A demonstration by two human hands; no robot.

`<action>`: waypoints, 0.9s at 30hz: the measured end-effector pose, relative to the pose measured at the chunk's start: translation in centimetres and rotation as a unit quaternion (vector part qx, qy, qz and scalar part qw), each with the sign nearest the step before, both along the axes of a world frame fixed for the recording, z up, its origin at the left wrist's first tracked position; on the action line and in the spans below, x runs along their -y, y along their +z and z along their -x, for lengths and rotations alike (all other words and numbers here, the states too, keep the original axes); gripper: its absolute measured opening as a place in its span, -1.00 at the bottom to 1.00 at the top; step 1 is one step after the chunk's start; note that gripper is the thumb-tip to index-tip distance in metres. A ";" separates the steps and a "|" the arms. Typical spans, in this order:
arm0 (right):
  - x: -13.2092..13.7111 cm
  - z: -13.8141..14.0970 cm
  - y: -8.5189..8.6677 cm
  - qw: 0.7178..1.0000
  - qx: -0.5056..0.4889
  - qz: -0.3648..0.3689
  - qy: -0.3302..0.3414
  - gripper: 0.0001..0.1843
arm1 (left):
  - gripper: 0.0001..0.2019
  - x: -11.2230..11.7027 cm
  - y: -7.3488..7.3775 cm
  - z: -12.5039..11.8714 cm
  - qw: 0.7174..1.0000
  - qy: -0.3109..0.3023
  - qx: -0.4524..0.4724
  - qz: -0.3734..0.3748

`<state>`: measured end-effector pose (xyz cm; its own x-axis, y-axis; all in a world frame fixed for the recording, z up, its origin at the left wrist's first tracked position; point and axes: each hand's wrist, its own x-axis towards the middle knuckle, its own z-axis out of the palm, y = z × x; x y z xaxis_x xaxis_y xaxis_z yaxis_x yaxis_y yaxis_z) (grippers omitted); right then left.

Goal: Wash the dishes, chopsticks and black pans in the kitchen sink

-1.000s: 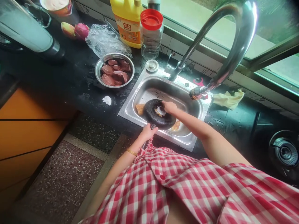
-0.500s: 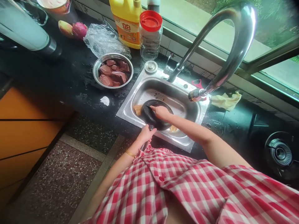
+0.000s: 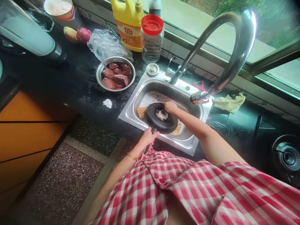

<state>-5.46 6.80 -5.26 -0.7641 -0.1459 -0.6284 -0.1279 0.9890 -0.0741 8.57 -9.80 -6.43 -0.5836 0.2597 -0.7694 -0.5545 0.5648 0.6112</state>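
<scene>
A blackened round pan (image 3: 152, 115) is tilted over the sink (image 3: 126, 117), with a pale round patch ringed in brown at its middle. Near the sink's front edge, my left hand (image 3: 148, 137) is closed around the pan's handle. My right hand (image 3: 170, 107) is at the pan's far rim with its fingers curled; whatever they hold is hidden. A brown scrubbing pad (image 3: 141, 112) lies in the basin left of the pan, and a tan scrap (image 3: 177, 129) shows at the pan's lower right.
The tall faucet (image 3: 243, 40) arches over the sink's right side. Left of the sink stand a metal bowl (image 3: 98, 78) of dark red meat pieces, a plastic bag (image 3: 103, 43), a yellow detergent jug (image 3: 128, 28) and a red-lidded jar (image 3: 152, 43). A yellow cloth (image 3: 231, 102) lies at right.
My right hand has moved from over the pan's middle to its far rim, uncovering the pale patch. My left hand still grips the handle. The view has shifted slightly.
</scene>
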 end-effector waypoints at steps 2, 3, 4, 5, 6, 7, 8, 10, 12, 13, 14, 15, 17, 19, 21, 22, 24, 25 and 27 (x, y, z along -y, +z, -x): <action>0.2 0.3 0.0 1.000 0.010 0.010 0.012 -0.46 | -0.60 0.0 0.0 0.0 1.000 0.003 0.004 0.002; 0.5 0.3 0.0 0.999 0.008 0.032 0.032 -0.44 | -0.60 0.0 0.0 0.0 1.000 0.006 0.002 0.002; 0.9 0.2 -0.1 0.997 0.002 0.056 0.053 -0.42 | -0.60 0.0 0.0 0.0 1.000 0.010 0.000 0.003; 1.1 0.1 -0.1 0.995 -0.005 0.072 0.069 -0.40 | -0.61 0.0 0.0 -0.1 1.000 0.011 -0.004 0.003; 1.1 0.1 -0.2 0.995 -0.010 0.074 0.074 -0.41 | -0.61 0.0 -0.1 -0.1 1.000 0.010 -0.007 0.003; 0.8 0.1 -0.2 0.996 -0.010 0.060 0.066 -0.43 | -0.62 -0.1 -0.1 -0.1 1.000 0.006 -0.008 0.003; 0.3 0.1 -0.2 0.998 -0.007 0.034 0.047 -0.46 | -0.62 -0.1 -0.1 -0.1 1.000 0.001 -0.008 0.003; -0.8 0.3 0.0 1.000 0.009 -0.028 -0.002 -0.51 | -0.63 -0.1 -0.1 -0.1 1.000 -0.009 -0.007 0.002; -1.0 0.1 0.3 0.999 0.018 -0.036 -0.006 -0.51 | -0.64 -0.1 0.0 -0.1 1.000 -0.012 -0.009 0.002; -0.5 -0.1 0.5 1.000 0.016 -0.014 0.016 -0.50 | -0.65 -0.2 0.0 -0.1 1.000 -0.011 -0.011 0.002; 0.2 -0.4 0.6 0.999 0.013 0.018 0.049 -0.48 | -0.65 -0.2 0.0 -0.1 1.000 -0.008 -0.013 0.004; 0.8 -0.6 0.7 0.995 0.006 0.052 0.086 -0.46 | -0.65 -0.2 0.0 -0.1 1.000 -0.004 -0.014 0.005; 1.5 -0.9 0.6 0.991 -0.011 0.077 0.114 -0.42 | -0.65 -0.2 0.1 -0.1 1.000 0.000 -0.015 0.002; 0.6 -1.0 0.3 0.997 -0.013 0.033 0.068 -0.43 | -0.64 -0.2 0.2 -0.1 1.000 -0.003 -0.013 0.000; -1.0 -1.2 0.0 1.000 0.000 -0.021 0.006 -0.46 | -0.63 -0.2 0.2 -0.2 1.000 -0.008 -0.011 -0.002; -1.6 -1.6 -0.1 1.000 0.006 -0.029 -0.007 -0.47 | -0.62 -0.2 0.2 -0.2 1.000 -0.009 -0.011 -0.001; -2.0 -2.8 -0.2 1.000 0.004 -0.004 0.009 -0.44 | -0.63 -0.2 0.1 -0.2 1.000 -0.004 -0.014 0.000; -1.8 -3.5 -0.2 0.999 -0.001 0.019 0.029 -0.42 | -0.63 -0.2 0.1 -0.2 1.000 0.000 -0.015 0.000; -1.1 -4.6 -0.1 0.997 -0.011 0.050 0.058 -0.39 | -0.63 -0.2 0.0 -0.2 1.000 0.004 -0.016 -0.004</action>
<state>-0.90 7.95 -5.34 -0.7517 -0.2945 -0.5901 -0.2427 0.9555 -0.1677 8.77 -9.57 -6.48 -0.6099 0.2604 -0.7485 -0.5389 0.5562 0.6326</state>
